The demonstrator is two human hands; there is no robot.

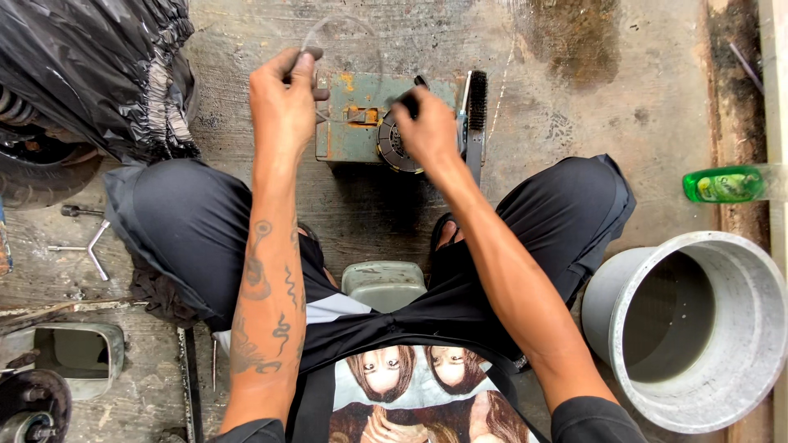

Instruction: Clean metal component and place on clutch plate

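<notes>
The person is squatting over a rusty green box (373,115) on the concrete floor (574,107), and both hands are working at a round ribbed metal part (396,143) resting on the box's top, near its right half.

The left hand (283,102) is raised at the far left of the box, fingers pinched shut on a thin clear line (316,33), maybe wire or tubing, that is arcing up and away from it. The right hand (427,127) is covering the round part from the right, fingers curled down onto it; it is gripping the part or a small dark piece on top of it, and I cannot tell which, since the hand is hiding the contact.

By my reading, the step in hand is threading or pulling the line through the round part while the right hand is steadying it. The next move is calling for a firm hold on the part and a straight, even pull, so the line is not kinking.

The part is lying under and just left of the right hand, and well right of the left hand's pinch. A black brush (474,102) is lying just right of it on the box. A grey bucket (698,328) is standing near right, with a green bottle (726,184) beyond it.
</notes>
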